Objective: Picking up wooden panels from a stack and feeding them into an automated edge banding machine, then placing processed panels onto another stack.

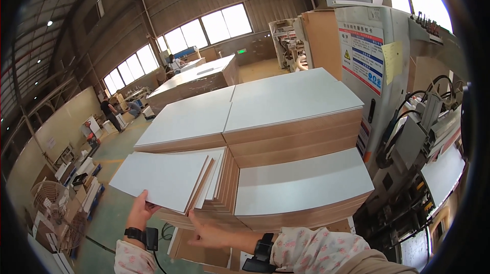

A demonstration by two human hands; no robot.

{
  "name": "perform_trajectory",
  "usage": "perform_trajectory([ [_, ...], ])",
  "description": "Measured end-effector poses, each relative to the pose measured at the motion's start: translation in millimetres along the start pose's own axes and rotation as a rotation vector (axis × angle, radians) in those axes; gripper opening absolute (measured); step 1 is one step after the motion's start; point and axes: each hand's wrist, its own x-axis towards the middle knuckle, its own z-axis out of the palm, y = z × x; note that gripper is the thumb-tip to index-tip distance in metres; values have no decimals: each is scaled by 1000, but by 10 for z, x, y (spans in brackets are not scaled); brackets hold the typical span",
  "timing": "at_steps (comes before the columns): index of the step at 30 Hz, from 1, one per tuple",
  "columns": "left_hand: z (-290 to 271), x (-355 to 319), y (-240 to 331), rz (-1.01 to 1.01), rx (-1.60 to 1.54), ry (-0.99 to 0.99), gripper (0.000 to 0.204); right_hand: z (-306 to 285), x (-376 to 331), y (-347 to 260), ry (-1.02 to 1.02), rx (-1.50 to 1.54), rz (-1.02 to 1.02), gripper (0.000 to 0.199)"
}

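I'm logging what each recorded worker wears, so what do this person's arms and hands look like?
Both hands, the left hand and the right hand, are bare, without gloves. Each wrist carries a black band with a dark device, and a thin black cable hangs from the left one. The sleeves are pale with a small pink flower print.

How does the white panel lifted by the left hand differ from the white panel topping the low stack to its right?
The lifted white-faced board panel is tilted, skewed and overhangs its fanned pile, gripped at its near edge by the left hand. The low stack's top panel lies flat, squared with the boards beneath, untouched. The right hand touches the fanned pile's edge. Both panels share white faces and brown edges.
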Motion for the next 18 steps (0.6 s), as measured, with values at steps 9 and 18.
perform_trajectory([
  [9,274,-343,-297,11,-17,104,37,-98,-138,94,479,1210,181,60],
  [18,605,-572,-261,22,-247,87,31,-503,-211,-340,463,1504,116,58],
])
